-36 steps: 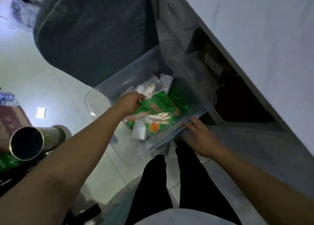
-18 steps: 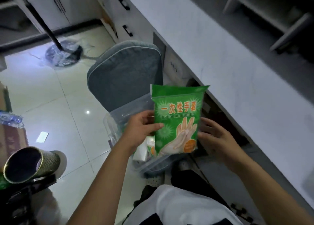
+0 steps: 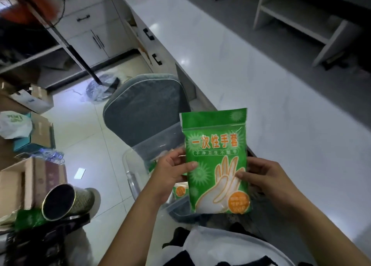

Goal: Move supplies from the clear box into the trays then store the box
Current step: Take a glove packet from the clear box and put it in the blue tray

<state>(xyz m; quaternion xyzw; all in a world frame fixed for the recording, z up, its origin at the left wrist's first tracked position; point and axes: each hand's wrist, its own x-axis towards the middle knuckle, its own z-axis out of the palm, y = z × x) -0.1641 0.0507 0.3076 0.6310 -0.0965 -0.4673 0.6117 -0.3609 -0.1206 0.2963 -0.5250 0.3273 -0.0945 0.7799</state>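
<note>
I hold a green packet of disposable gloves [image 3: 215,155] upright in front of me, its printed face toward me. My left hand [image 3: 170,170] grips its left edge and my right hand [image 3: 259,175] grips its right edge. Below and behind the packet sits the clear box [image 3: 132,165] on the floor, mostly hidden by my hands; another green packet [image 3: 180,190] shows inside it. No trays are in view.
A grey cushioned chair [image 3: 144,109] stands just beyond the box. A long white counter [image 3: 251,88] runs along the right. A white shelf unit [image 3: 301,18] sits at the far right. Cardboard boxes [image 3: 30,177], a metal mesh cup [image 3: 66,201] and a mop [image 3: 100,84] are on the left.
My left hand lifted the green glove packet out of the clear box and raised it upright; my right hand left the box rim and took the packet's right edge. The view tilted up.
</note>
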